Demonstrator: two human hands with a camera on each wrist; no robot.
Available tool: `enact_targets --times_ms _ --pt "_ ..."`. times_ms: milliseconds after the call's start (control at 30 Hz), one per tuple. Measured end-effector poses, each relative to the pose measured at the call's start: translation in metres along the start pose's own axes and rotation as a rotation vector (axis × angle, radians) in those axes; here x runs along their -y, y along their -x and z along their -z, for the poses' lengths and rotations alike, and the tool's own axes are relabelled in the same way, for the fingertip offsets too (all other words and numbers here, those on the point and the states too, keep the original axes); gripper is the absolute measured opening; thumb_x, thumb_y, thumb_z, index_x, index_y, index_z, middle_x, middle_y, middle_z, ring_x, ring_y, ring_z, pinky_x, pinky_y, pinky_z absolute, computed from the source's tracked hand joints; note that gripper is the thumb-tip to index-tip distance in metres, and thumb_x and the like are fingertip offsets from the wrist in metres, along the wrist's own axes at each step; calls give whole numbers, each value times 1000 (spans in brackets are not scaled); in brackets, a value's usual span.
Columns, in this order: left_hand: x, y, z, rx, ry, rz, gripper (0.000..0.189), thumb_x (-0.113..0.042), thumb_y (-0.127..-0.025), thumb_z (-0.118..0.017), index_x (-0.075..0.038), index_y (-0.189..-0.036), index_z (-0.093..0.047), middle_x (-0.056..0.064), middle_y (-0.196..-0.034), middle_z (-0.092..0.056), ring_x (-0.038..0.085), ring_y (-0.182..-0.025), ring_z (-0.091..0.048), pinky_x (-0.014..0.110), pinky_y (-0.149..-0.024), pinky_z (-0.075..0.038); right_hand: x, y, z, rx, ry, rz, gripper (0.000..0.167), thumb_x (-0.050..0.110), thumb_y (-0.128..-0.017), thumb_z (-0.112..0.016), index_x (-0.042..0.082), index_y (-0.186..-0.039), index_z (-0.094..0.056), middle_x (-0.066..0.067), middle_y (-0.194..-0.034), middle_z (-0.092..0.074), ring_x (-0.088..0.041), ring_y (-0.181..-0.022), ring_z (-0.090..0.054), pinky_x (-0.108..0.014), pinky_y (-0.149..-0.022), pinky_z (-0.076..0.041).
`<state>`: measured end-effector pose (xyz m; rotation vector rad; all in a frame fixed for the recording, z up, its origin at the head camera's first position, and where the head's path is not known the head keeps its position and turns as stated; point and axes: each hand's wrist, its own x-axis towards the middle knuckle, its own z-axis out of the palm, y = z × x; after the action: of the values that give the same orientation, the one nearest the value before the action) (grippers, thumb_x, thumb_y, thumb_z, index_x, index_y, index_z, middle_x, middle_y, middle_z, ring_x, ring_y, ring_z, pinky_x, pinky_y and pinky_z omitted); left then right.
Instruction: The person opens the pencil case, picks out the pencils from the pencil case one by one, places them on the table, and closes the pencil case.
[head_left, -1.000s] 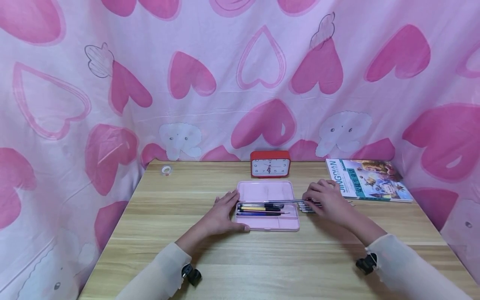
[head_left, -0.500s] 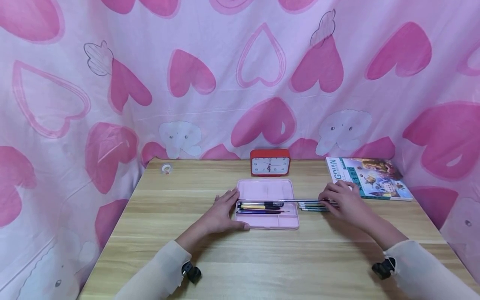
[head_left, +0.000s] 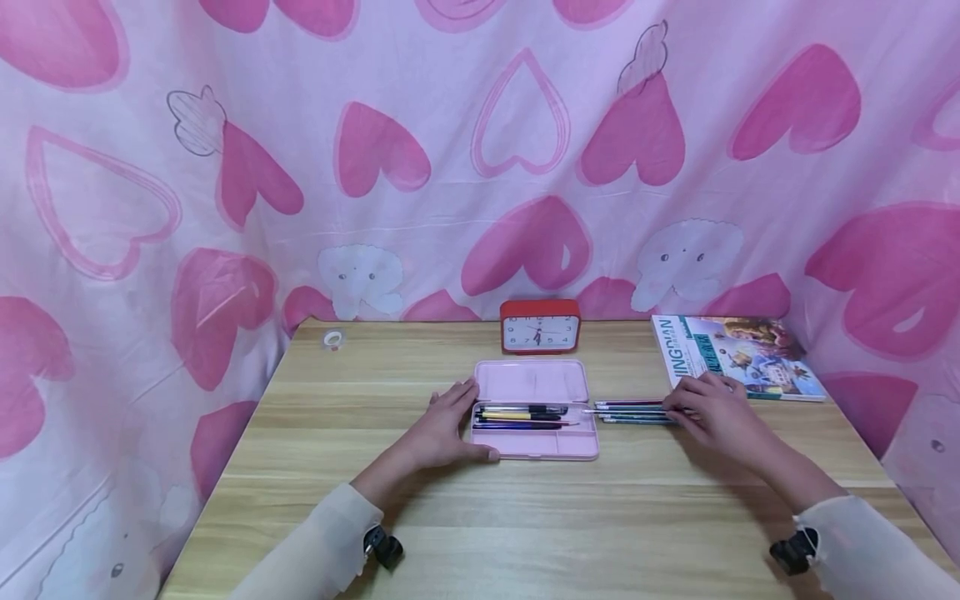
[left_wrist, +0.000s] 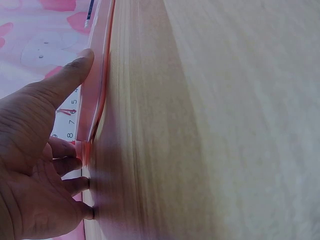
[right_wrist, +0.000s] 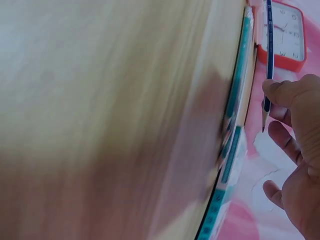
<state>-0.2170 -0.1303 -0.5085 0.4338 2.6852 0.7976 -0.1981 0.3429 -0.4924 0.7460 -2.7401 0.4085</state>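
Note:
A pink pencil case point(head_left: 577, 447) lies with its lid raised back in the middle of the table. Several pens and a pencil point(head_left: 517, 426) lie in its long compartment. My left hand point(head_left: 447, 429) rests along the case's left end, thumb against its front edge and fingers extended by the lid. In the right wrist view, my right hand point(right_wrist: 300, 135) pinches a dark striped pencil point(right_wrist: 270, 45) between thumb and index finger, near its sharpened tip, held above the table. Several green-tinted pencils point(head_left: 633, 420) lie on the table right of the case, partly hidden by the hand.
A red alarm clock point(head_left: 540, 327) stands behind the case. At the back right lies a picture-covered book point(head_left: 765, 358), close beyond my right hand. A small roll of tape point(head_left: 333, 339) is at the table's back left. A pink heart-patterned curtain point(head_left: 420, 217) hangs around the table.
My right hand has moved to the right, away from the case, with the dark pencil. More of the pencils on the table now show. My left hand stays in place on the case.

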Motion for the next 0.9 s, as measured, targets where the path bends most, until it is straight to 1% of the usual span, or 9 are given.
enact_targets --times_ms 100,233,300,533,733,900 --pt "-1 0 0 -1 5 -1 129 -66 -77 -95 -19 -177 -28 -1 -187 -19 29 -176 -11 55 -144 -5 -3 7 1 41 -9 -51 24 6 -90 -88 24 -106 -83 2 -108 -75 -25 -104 -57 -72 -93 -39" --pt "-1 1 0 -2 14 -2 129 -66 -77 -95 -18 -177 -28 0 -187 -20 30 -176 -12 56 -144 -6 -6 15 3 121 -32 -150 21 11 -96 -84 26 -110 -82 1 -113 -75 -26 -109 -55 -66 -96 -35" --pt "-2 1 0 -1 14 -1 129 -66 -77 -95 -18 -177 -28 0 -187 -20 30 -176 -12 56 -144 -6 -7 19 3 141 -35 -173 19 12 -98 -83 26 -111 -82 1 -115 -75 -27 -111 -55 -66 -98 -35" --pt "-2 0 1 -2 -4 4 129 -67 -77 -94 -19 -177 -28 -1 -187 -19 28 -176 -11 55 -144 -5 -12 25 1 148 -33 -187 21 10 -95 -85 24 -110 -82 -2 -114 -75 -28 -110 -54 -72 -101 -34" --pt "-2 1 1 -5 5 -3 129 -67 -77 -94 -18 -177 -28 1 -187 -21 29 -176 -12 56 -144 -6 -14 27 -2 159 -33 -200 21 11 -96 -85 25 -112 -82 -2 -116 -74 -27 -109 -53 -71 -101 -33" --pt "-1 1 0 -10 12 -10 129 -66 -77 -95 -17 -177 -29 2 -187 -21 31 -175 -13 57 -144 -6 -14 28 -2 153 -30 -198 22 11 -95 -86 24 -112 -82 -2 -115 -74 -27 -109 -52 -68 -100 -33"
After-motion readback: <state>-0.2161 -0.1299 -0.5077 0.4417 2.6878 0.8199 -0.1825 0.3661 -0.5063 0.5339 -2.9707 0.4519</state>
